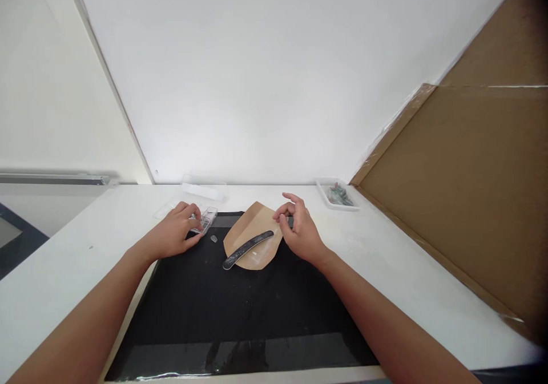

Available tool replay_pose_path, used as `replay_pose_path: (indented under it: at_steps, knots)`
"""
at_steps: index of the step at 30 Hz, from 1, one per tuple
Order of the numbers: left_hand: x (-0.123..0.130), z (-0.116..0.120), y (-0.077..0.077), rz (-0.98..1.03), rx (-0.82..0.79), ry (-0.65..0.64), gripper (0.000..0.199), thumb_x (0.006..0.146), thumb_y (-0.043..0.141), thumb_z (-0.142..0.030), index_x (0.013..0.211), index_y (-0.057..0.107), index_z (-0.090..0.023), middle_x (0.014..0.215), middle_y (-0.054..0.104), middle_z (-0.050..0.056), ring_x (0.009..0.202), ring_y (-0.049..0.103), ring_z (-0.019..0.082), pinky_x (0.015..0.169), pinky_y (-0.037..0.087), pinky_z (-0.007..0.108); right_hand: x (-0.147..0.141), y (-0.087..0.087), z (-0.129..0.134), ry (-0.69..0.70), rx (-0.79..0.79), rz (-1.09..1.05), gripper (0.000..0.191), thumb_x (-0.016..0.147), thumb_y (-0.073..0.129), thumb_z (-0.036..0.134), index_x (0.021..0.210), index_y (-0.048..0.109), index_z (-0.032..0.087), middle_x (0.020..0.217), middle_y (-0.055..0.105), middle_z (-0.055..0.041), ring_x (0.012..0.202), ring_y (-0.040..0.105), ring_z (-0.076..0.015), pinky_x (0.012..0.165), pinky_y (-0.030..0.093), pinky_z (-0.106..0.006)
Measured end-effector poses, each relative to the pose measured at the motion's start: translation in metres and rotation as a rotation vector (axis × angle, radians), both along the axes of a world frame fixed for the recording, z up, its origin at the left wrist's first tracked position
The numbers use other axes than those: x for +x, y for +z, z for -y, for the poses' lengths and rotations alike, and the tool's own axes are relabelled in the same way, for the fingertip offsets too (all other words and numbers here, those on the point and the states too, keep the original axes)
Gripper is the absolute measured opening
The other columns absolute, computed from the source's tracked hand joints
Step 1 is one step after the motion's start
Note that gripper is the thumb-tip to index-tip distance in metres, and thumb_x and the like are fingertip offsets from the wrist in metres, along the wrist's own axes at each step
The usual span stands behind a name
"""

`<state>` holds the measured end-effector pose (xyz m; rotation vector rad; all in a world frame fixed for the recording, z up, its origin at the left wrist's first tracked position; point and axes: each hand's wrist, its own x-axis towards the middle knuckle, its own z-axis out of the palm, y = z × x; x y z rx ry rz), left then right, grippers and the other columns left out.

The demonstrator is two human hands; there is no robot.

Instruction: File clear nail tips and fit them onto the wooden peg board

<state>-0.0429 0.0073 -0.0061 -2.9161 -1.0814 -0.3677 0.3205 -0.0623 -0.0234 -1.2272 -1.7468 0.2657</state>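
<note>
While our left hand (175, 233) reaches to the clear plastic compartment box (208, 219) at the mat's far left corner, its fingers are bent down over the box and its thumb lies along the near side. We cannot tell whether those fingertips grip anything inside. Our right hand (302, 233) is loosely half-open at the right edge of the light brown paper sheet (240, 229), index finger reaching outward, the other fingers softly curled near the thumb; we see nothing held in it.

Across the paper, between our two hands, lies a dark, curved, flat file (248, 250) with whitish dust on its surface. Its near left end sticks out past the paper's edge over the black mat (240, 310). Beside the file, on the paper, we see a tiny pale piece (254, 253). A small, clear, rounded piece (214, 238) sits on the mat, between the box and the paper, just beside our left thumb.

Behind the box, a clear plastic lid-like container (203, 190) stands near the white wall (248, 76). Farther right on the white table (64, 247), a shallow white plastic tray (338, 206) holds greenish-grey items (340, 194) too small for us to make out. Brown cardboard (462, 173) rises along the table's right side.
</note>
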Motion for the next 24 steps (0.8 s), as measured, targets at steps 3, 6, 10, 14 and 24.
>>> replay_pose_path:
  at_steps: [3,6,10,14,24]
  knots:
    - [-0.003,-0.002,0.003,0.018,-0.021,-0.038,0.026,0.100,0.059,-0.040,0.100,0.080,-0.024,0.113,0.064,0.010,0.108,0.052,0.028,0.094,0.047,0.042,0.000,0.000,0.000,0.001,-0.004,0.009,0.050,0.099,0.051,0.019,0.145,0.033,0.024,0.099,0.071,-0.0047,0.087,0.068,-0.0231,0.089,0.053,-0.047]
    - [-0.007,-0.005,0.003,0.039,-0.048,-0.056,0.024,0.100,0.061,-0.039,0.098,0.081,-0.026,0.109,0.067,0.009,0.109,0.052,0.028,0.093,0.047,0.040,0.001,0.000,-0.001,0.005,-0.015,0.011,0.049,0.100,0.050,0.019,0.145,0.033,0.024,0.099,0.071,-0.0045,0.087,0.067,-0.0227,0.090,0.053,-0.046]
    - [-0.010,-0.007,0.003,0.051,-0.089,-0.062,0.026,0.102,0.061,-0.041,0.099,0.082,-0.027,0.107,0.068,0.008,0.108,0.051,0.027,0.092,0.046,0.038,0.002,0.000,-0.001,0.013,-0.020,0.017,0.049,0.100,0.050,0.020,0.146,0.033,0.023,0.099,0.071,-0.0044,0.087,0.067,-0.0225,0.090,0.053,-0.046]
    - [-0.011,-0.008,0.002,0.036,-0.150,-0.034,0.029,0.102,0.060,-0.047,0.101,0.083,-0.028,0.109,0.068,0.008,0.109,0.050,0.028,0.093,0.045,0.038,0.003,0.000,-0.001,0.015,-0.027,0.032,0.049,0.100,0.051,0.020,0.146,0.032,0.023,0.099,0.071,-0.0038,0.087,0.067,-0.0225,0.091,0.052,-0.046]
    - [-0.016,-0.012,0.004,0.099,-0.235,-0.016,0.034,0.099,0.061,-0.056,0.096,0.084,-0.031,0.105,0.071,0.007,0.102,0.054,0.026,0.091,0.045,0.039,0.004,-0.001,-0.002,0.034,-0.032,0.070,0.052,0.100,0.051,0.019,0.147,0.030,0.024,0.098,0.071,-0.0025,0.085,0.066,-0.0214,0.095,0.048,-0.046]
